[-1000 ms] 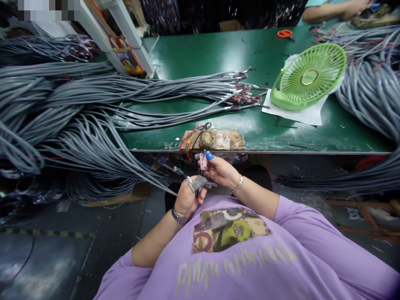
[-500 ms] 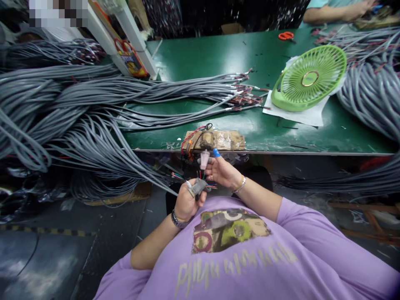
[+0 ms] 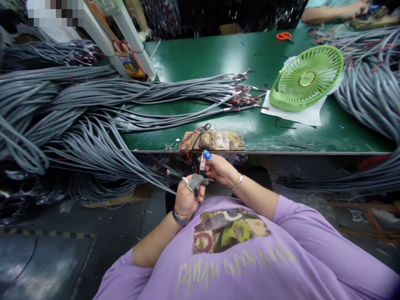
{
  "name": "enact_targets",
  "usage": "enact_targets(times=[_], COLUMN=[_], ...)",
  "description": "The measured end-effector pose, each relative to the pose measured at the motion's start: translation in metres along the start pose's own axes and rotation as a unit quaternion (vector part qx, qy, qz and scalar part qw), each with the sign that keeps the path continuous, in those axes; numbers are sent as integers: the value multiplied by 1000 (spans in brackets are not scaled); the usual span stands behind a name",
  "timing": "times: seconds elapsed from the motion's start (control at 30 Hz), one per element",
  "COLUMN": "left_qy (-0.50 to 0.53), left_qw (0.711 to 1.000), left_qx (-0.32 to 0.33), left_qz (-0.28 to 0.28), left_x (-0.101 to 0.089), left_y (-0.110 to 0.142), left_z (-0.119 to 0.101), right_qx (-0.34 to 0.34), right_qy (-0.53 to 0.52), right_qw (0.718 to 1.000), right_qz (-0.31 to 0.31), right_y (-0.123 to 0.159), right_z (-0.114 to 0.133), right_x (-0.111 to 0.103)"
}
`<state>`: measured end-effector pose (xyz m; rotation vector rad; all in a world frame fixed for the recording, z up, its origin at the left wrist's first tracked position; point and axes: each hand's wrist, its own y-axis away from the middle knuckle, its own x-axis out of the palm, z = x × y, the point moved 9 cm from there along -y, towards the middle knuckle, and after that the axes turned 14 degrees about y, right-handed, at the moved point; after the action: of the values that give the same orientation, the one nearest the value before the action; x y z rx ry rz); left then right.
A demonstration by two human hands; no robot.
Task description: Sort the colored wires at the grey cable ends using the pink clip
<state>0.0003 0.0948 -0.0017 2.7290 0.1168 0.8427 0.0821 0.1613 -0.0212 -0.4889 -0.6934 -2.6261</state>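
- My left hand (image 3: 186, 200) is curled closed around a grey plug (image 3: 196, 182), which sits at its fingers, on the far right side of that palm.
- Thin coloured wires fan out from around the plug, some left, some far, some right toward my other hand.
- My right hand (image 3: 220, 170), just right of and a little beyond the plug, is half closed, pinching a small pale piece (image 3: 203, 162) at its fingertips (one tip wears a blue cover (image 3: 206, 154)).
- The pale piece is just beyond the plug, slightly right of it; whether a wire joins them I cannot tell.
- Both hands are just nearer than the edge of the green table (image 3: 353, 135), with a wooden block (image 3: 229, 141) on it beyond them.
- Grey cables (image 3: 140, 89) lie far left; a green fan (image 3: 308, 79) stands far right.
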Motion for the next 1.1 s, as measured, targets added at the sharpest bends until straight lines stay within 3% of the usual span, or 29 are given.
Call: enact_targets(times=[0.3,0.63,0.77,0.93,1.1], left_qy=[-7,-9,22,19,-44], left_qw=[1000,1000,1000,997,988], left_qx=[-18,-17,4,72,138], left_qz=[-1,15,-5,-33,-52], left_x=[0,-5,-10,-13,-16], left_y=[-2,8,10,10,10], left_z=[5,8,5,-7,-21], right_qx=[23,61,59,-5,-148], right_qy=[-99,-96,-75,-45,76], right_qw=[995,992,994,999,982], right_qz=[10,59,56,10,-83], right_y=[-3,6,3,2,9], right_z=[-7,-11,-11,-4,11], right_x=[0,5,6,0,-17])
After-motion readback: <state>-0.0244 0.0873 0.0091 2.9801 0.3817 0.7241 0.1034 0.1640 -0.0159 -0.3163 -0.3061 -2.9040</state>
